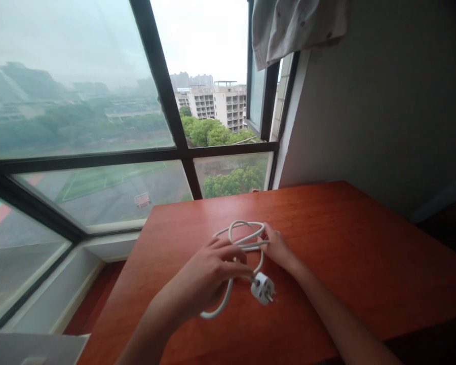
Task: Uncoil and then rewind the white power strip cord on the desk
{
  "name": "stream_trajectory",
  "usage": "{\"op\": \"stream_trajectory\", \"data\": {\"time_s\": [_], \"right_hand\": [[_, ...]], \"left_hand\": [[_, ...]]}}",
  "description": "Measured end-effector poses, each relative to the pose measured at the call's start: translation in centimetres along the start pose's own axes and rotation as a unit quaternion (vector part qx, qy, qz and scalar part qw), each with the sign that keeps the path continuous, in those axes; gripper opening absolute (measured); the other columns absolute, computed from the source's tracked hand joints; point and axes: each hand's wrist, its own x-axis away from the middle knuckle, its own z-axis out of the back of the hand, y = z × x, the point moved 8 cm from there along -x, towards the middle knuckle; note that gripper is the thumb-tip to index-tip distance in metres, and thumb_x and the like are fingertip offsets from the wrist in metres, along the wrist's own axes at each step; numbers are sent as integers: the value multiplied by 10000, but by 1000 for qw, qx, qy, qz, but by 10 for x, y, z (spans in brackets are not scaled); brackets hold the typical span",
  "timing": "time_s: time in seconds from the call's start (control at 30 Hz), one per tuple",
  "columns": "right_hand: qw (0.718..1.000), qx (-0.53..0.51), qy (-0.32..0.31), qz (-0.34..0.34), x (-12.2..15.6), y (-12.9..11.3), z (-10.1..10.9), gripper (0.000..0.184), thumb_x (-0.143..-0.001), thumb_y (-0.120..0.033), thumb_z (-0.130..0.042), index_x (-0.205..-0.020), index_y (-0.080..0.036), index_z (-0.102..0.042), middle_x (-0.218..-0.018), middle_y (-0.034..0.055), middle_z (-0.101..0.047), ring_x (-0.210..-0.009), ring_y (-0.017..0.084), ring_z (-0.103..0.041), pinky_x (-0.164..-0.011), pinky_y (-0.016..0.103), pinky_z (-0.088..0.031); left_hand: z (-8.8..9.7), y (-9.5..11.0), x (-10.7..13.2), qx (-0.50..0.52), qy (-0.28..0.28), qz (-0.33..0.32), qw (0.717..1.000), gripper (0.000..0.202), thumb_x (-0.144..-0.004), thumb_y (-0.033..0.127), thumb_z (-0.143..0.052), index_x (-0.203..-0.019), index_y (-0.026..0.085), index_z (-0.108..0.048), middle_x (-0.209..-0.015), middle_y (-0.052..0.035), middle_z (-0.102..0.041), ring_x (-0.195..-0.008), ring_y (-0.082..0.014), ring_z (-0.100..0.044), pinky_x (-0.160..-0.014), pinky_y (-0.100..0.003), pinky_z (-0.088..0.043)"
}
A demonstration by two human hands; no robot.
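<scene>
A white power cord [240, 234] lies looped on the reddish wooden table [345, 243]. Its white round plug [263, 288] hangs at the near end with metal pins showing. My left hand [209, 276] is closed round the cord just behind the plug, holding that part slightly off the table. My right hand [277, 247] pinches the coiled loops at their right side, fingers curled on the cord. The two hands are close together near the table's middle.
A large window with dark frames [175, 121] fills the left and back, showing buildings and trees far below. A grey wall [383, 91] stands at the right. A pale cloth [296, 25] hangs at the top. The table's left edge drops to a low sill.
</scene>
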Motion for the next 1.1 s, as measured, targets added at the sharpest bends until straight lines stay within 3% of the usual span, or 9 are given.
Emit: {"op": "stream_trajectory", "data": {"time_s": [0.1, 0.23, 0.43, 0.63, 0.8, 0.9, 1.1], "right_hand": [[1000, -11, 2, -9, -2, 6, 1, 107, -711, -218, -558, -797, -224, -496, -686, -6, -612, -630, 151, -574, -580, 234, -405], [1000, -14, 7, -17, -3, 9, 4, 109, -698, -241, -559, -787, -227, -499, -682, -6, -615, -625, 152, -575, -571, 234, -399], [998, -13, -3, -62, 0, 9, 9, 101, -652, -222, -552, -738, -226, -500, -642, -22, -598, -593, 143, -555, -551, 227, -382], [987, -72, -39, -139, 7, 26, 4, 148, -651, -217, -534, -799, -215, -545, -548, -67, -544, -468, 101, -474, -464, 201, -330], [956, -197, -66, -209, 12, 34, -7, 246, -683, -245, -535, -926, -206, -533, -498, -99, -475, -371, 69, -362, -377, 180, -250], [932, -259, -90, -236, 16, 30, -12, 241, -679, -259, -552, -909, -202, -510, -480, -108, -451, -332, 50, -299, -340, 167, -192], [846, -437, -167, -256, 26, 14, -22, 217, -701, -266, -593, -872, -187, -486, -568, -73, -522, -332, 8, -250, -312, 124, -132]], "left_hand": [[-27, 2, 10, -59, -78, 47, 994, 246, -878, 127, -530, -952, 281, -707, -913, -27, -663, -908, -190, -568, -893, -341, -368], [-43, -7, 21, -83, -116, 79, 987, 57, -855, 293, -638, -859, 261, -686, -894, -9, -652, -885, -195, -546, -835, -329, -346], [-26, -5, 32, -80, -94, 105, 987, 109, -900, 283, -577, -914, 276, -685, -927, -16, -650, -927, -192, -534, -857, -320, -319], [-16, 8, 49, -12, -103, 94, 990, 94, -887, 296, -608, -863, 292, -698, -788, 22, -647, -866, -158, -547, -898, -296, -301], [-13, -3, 50, -47, -45, 92, 994, 162, -873, 307, -624, -735, 256, -692, -760, 3, -648, -842, -173, -548, -859, -308, -314], [-14, -13, 48, -67, 5, 83, 994, 205, -872, 314, -623, -689, 231, -665, -771, -8, -648, -806, -173, -538, -820, -309, -330], [-18, -27, 52, -82, 78, 61, 992, 165, -880, 354, -608, -816, 234, -703, -749, -28, -613, -790, -180, -498, -801, -308, -350]]}}
